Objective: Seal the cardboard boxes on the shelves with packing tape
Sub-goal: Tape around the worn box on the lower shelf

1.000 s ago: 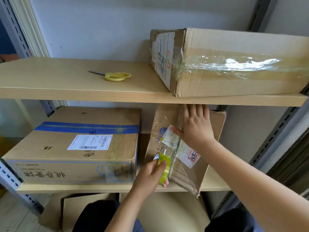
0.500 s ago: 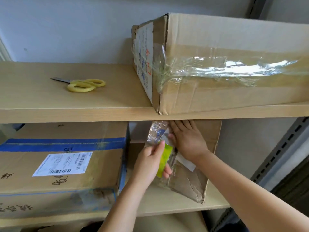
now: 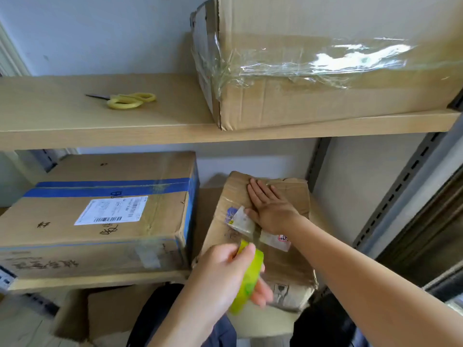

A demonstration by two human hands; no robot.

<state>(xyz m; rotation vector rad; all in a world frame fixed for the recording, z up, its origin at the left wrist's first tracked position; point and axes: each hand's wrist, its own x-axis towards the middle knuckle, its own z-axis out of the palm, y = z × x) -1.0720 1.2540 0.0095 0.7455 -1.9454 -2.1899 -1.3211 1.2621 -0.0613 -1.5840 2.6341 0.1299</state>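
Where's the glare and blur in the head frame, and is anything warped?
Head view: strong glare on the clear tape across the top box; motion blur smears the left hand and the green tape roll; the right hand, flat on the small box, is sharp; wide-angle lens bends the upper shelf and the right upright.

Top box (image 3: pixel 325 101) showing matt brown cardboard, glossy wrinkled clear tape (image 3: pixel 313 63) glinting across front. Small box (image 3: pixel 283 259) looking creased, worn at corners. Shelf (image 3: pixel 75 121) showing smooth pale wood. Scissors (image 3: pixel 130 100) showing yellow plastic handles, metal blades. Upright (image 3: pixel 400 191) showing grey matt metal.
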